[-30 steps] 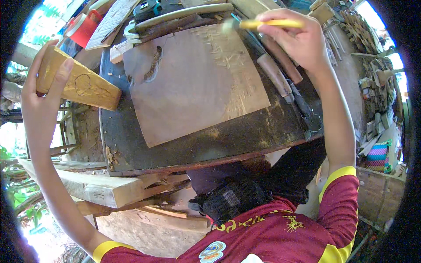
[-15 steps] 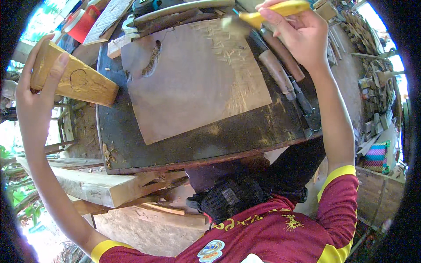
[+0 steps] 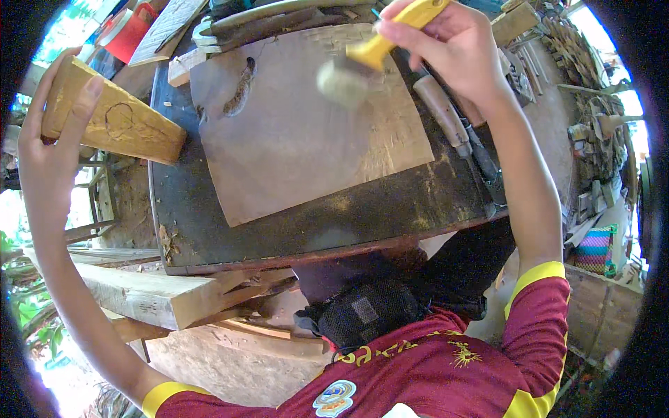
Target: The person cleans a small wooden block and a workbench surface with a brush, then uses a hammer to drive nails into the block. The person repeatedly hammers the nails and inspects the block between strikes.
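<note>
My left hand (image 3: 59, 143) grips the wide end of a tapered, yellowish wooden block (image 3: 129, 129) with a drawn ring on its side. The block's narrow end meets the left edge of the dark table. In my right hand (image 3: 463, 59) is a paintbrush (image 3: 380, 50) with a yellow handle, its pale bristles pointing down and to the left. They hang over a brown flat sheet (image 3: 286, 150) that lies on the table; whether they touch it I cannot tell. The sheet has a dark-edged slot at its upper left and a rough, lighter patch at its right.
Hand tools with wooden handles, one of them a brown handle (image 3: 442, 115), lie along the right of the dark table (image 3: 306, 240). Boards and a red jug (image 3: 129, 35) stand at the far left. Thick timber (image 3: 153, 296) lies below the table's left side.
My right hand has moved left, and the paintbrush has swung down and left over the sheet. My left hand and the wooden block have shifted slightly left and up in view.
</note>
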`<state>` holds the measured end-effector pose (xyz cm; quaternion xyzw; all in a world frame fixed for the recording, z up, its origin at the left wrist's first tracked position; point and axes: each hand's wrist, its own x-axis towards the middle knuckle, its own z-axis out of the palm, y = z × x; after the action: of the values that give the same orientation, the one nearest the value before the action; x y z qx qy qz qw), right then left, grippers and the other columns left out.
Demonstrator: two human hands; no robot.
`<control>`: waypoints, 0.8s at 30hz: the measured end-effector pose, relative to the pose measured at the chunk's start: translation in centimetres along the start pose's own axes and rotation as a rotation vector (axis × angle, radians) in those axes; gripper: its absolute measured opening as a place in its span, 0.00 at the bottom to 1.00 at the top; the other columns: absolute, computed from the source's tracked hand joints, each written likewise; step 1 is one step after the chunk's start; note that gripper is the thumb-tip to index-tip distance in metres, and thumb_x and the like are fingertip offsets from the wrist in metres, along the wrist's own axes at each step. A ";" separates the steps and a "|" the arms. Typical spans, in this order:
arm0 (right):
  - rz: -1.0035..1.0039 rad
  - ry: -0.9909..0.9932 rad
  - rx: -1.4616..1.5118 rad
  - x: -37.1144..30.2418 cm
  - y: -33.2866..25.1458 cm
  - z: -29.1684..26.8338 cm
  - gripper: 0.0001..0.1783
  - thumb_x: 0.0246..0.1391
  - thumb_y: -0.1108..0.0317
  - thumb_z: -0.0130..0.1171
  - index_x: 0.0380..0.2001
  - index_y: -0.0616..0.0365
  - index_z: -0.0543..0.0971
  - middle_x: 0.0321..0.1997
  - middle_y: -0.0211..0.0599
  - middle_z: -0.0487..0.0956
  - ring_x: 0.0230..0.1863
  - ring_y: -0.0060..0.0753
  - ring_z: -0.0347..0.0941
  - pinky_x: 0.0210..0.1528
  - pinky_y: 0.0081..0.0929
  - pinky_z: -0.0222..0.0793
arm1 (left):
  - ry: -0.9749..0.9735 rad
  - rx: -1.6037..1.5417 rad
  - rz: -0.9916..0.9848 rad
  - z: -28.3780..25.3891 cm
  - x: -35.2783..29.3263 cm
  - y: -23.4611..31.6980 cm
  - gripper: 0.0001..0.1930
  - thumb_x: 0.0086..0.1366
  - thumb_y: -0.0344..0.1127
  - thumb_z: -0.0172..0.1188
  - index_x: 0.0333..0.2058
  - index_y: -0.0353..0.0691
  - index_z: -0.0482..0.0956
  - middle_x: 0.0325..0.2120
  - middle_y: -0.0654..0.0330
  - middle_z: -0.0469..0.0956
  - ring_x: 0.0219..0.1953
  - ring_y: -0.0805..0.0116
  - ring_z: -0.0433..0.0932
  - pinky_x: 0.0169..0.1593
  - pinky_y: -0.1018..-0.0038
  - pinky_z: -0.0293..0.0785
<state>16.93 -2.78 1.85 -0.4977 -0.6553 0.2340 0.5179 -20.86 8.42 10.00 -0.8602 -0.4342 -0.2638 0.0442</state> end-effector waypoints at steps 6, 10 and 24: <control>-0.027 0.139 -0.089 1.1 0.5 0.4 0.06 0.55 0.72 0.62 0.32 0.64 0.83 0.30 0.35 0.83 0.23 0.13 0.73 0.22 0.12 0.68 | -0.018 -0.011 -0.011 -0.3 -0.2 0.1 0.24 0.61 0.48 0.63 0.55 0.49 0.74 0.44 0.60 0.78 0.42 0.74 0.77 0.45 0.75 0.75; 0.106 0.014 -0.025 1.1 1.1 0.7 0.07 0.54 0.70 0.64 0.32 0.63 0.83 0.28 0.36 0.83 0.20 0.14 0.74 0.18 0.13 0.69 | -0.011 -0.125 0.023 1.8 0.6 -1.3 0.25 0.60 0.50 0.63 0.55 0.50 0.74 0.43 0.60 0.78 0.39 0.74 0.78 0.39 0.76 0.78; -0.316 0.191 -0.282 2.7 0.1 2.2 0.05 0.56 0.76 0.57 0.33 0.66 0.80 0.29 0.36 0.81 0.22 0.16 0.75 0.22 0.14 0.71 | -0.112 0.043 0.160 0.5 0.2 -4.8 0.24 0.61 0.43 0.63 0.55 0.44 0.73 0.53 0.60 0.73 0.56 0.70 0.69 0.60 0.70 0.65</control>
<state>15.04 0.12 2.24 -0.4764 -0.6992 0.0079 0.5330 -24.28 11.68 8.98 -0.9043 -0.3717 -0.2014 0.0589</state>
